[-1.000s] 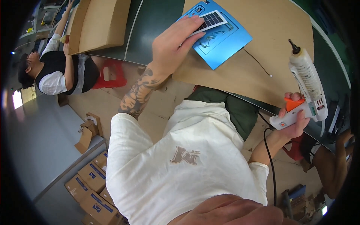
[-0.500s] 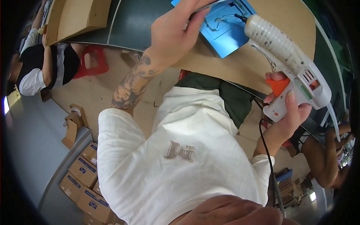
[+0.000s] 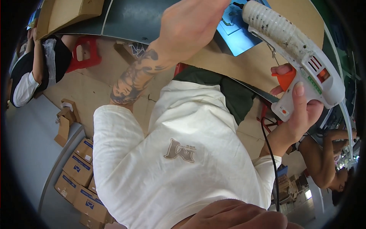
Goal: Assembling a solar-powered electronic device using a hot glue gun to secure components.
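Observation:
My right hand is wrapped round the handle of a white hot glue gun, with fingers at its orange trigger. The gun's ribbed front is spotted with dark marks, and its black nozzle points to the upper left. A translucent glue stick hangs from its rear. Under the nozzle lies a shiny blue rectangular panel with thin lines on it, partly hidden. My left hand is closed beside the panel; its fingertips reach the top edge of the view, and what they hold is hidden.
The panel rests on a brown cardboard sheet on a dark green table. An open carton stands at the upper left. The gun's black cord runs down past my right arm. Co-workers sit at both sides; stacked boxes are lower left.
The glue gun and my right hand have shifted slightly right and down in view. My left hand has moved right and up, and the thin strip seen in its fingers before is now out of sight.

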`<state>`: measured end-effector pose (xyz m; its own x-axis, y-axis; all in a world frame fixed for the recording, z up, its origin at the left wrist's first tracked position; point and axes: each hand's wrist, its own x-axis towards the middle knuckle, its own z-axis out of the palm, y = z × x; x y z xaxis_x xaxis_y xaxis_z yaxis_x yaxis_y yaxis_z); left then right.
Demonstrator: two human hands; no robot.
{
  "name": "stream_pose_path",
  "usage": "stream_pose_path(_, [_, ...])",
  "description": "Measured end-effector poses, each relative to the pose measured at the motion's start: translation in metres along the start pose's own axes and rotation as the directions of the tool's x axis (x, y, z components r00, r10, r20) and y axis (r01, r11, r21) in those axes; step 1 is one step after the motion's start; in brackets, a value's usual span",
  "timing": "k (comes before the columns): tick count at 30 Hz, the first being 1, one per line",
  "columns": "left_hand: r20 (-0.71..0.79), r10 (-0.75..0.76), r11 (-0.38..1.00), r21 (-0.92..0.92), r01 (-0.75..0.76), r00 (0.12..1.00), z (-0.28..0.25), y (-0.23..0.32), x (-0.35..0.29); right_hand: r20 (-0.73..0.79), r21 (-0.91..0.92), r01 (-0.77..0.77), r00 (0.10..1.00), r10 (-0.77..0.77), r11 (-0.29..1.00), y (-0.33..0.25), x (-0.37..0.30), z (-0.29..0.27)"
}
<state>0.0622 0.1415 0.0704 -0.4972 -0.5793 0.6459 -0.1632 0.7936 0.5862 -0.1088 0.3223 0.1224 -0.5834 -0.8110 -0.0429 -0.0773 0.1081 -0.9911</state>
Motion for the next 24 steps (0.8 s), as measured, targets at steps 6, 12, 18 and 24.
stream_pose_path(6, [-0.026, -0.009, 1.000, -0.021, 0.008, 1.000, -0.001, 0.003, -0.001, -0.044, -0.082, -0.008, 0.999, 0.004, 0.997, -0.005, 0.000, 0.008])
stream_pose_path(12, [-0.023, -0.009, 1.000, 0.008, 0.010, 1.000, 0.001, 0.002, -0.003, -0.119, -0.266, 0.030, 0.991, -0.063, 0.963, -0.013, 0.001, 0.019])
stream_pose_path(18, [-0.045, 0.009, 1.000, -0.023, -0.010, 0.999, 0.001, -0.001, -0.005, -0.096, -0.203, 0.044, 0.993, -0.064, 0.978, -0.012, 0.006, 0.013])
stream_pose_path(24, [-0.051, 0.022, 1.000, -0.013, -0.023, 0.998, 0.000, -0.003, -0.004, -0.121, -0.249, 0.042, 0.990, -0.075, 0.968, -0.016, 0.007, 0.019])
